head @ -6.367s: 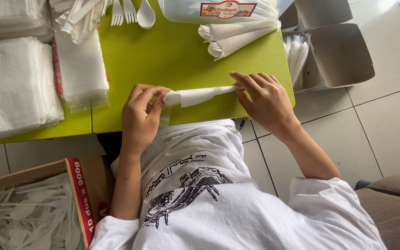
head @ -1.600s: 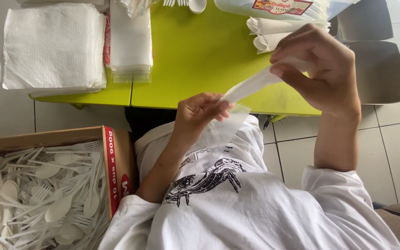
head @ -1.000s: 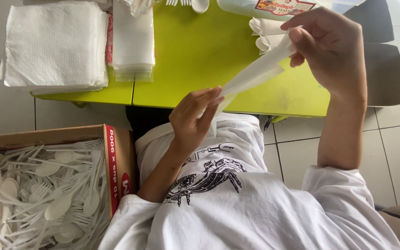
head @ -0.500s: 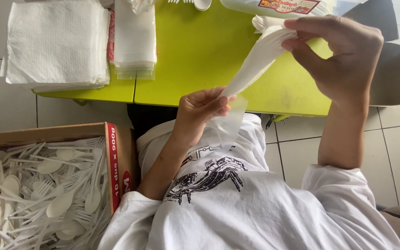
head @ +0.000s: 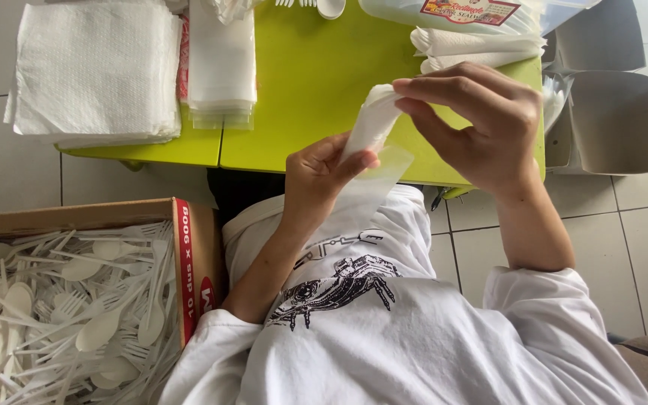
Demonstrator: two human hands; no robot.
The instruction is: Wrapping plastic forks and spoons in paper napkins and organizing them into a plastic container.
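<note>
A rolled white napkin bundle (head: 369, 124) is held upright over the near edge of the lime-green table (head: 316, 82). My right hand (head: 481, 124) pinches its top end. My left hand (head: 322, 176) grips the mouth of a clear plastic sleeve (head: 373, 184) around the bundle's lower end, which sits partly inside the sleeve. The sleeve's loose end hangs over my white shirt.
A stack of white napkins (head: 95, 71) and a pile of clear sleeves (head: 221, 64) lie at the table's left. Wrapped bundles (head: 478, 49) rest at the far right beside an open grey box (head: 609, 112). A cardboard box of white plastic cutlery (head: 69, 300) stands lower left.
My right hand has come down and leftward, pushing the napkin bundle further into the sleeve held by my left hand. The bundle now stands steeper and shows less length.
</note>
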